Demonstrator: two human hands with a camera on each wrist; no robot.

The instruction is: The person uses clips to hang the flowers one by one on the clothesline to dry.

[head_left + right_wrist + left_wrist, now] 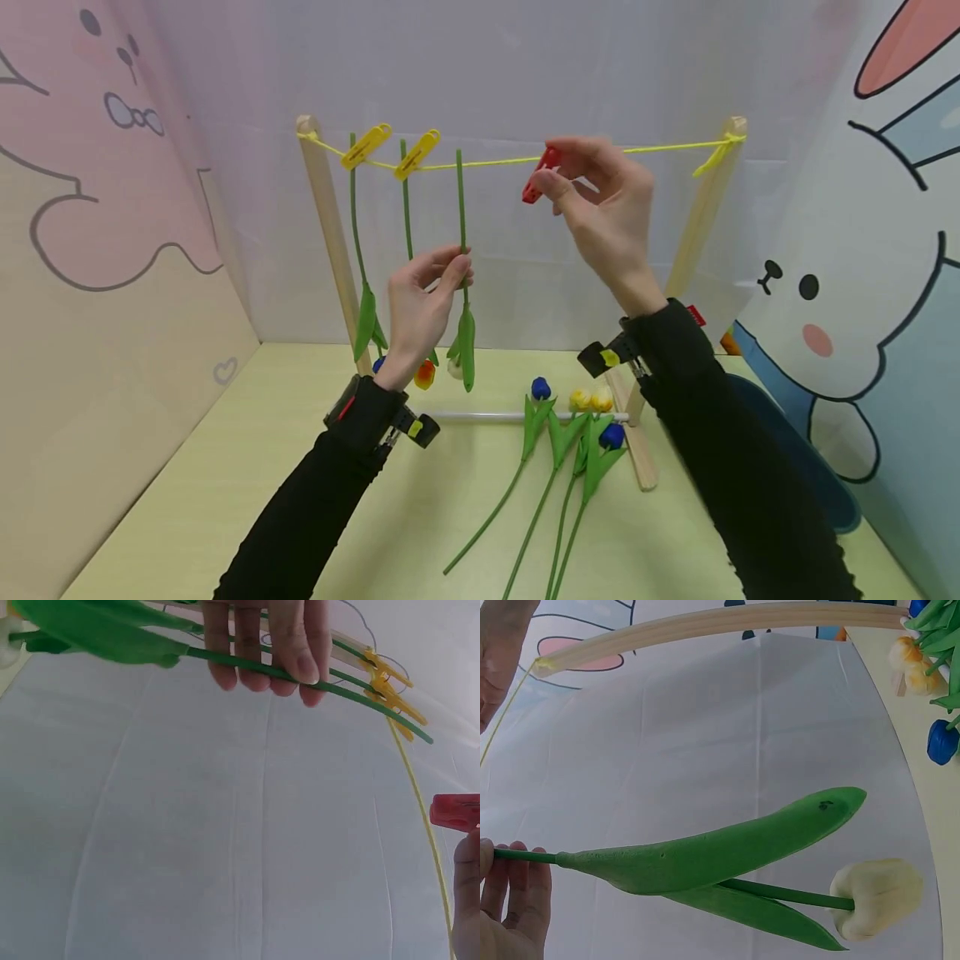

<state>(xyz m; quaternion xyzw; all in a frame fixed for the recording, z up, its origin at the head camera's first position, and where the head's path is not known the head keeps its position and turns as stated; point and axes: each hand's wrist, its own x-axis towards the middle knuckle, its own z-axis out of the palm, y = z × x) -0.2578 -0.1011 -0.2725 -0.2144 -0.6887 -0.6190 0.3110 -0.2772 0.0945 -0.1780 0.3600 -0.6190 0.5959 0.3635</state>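
My left hand [429, 302] pinches the green stem of a white tulip [877, 896], which hangs blossom down with its stem end crossing the yellow cord [495, 162]. To the right, my right hand [611, 208] holds a red clothespin [537, 177] between thumb and fingers, beside the cord. Two yellow clothespins [366, 147] grip the cord at its left part, each with a tulip stem. Under them hang a blue tulip [378, 364], partly hidden by my left wrist, and an orange tulip [425, 375].
Wooden posts [330, 225] carry the cord at both ends. Several tulips [532, 421] with blue and yellow blossoms lie on the table [300, 500], in front of the right post's foot [639, 458]. A dark teal basin [817, 467] stands at the right, partly behind my right sleeve.
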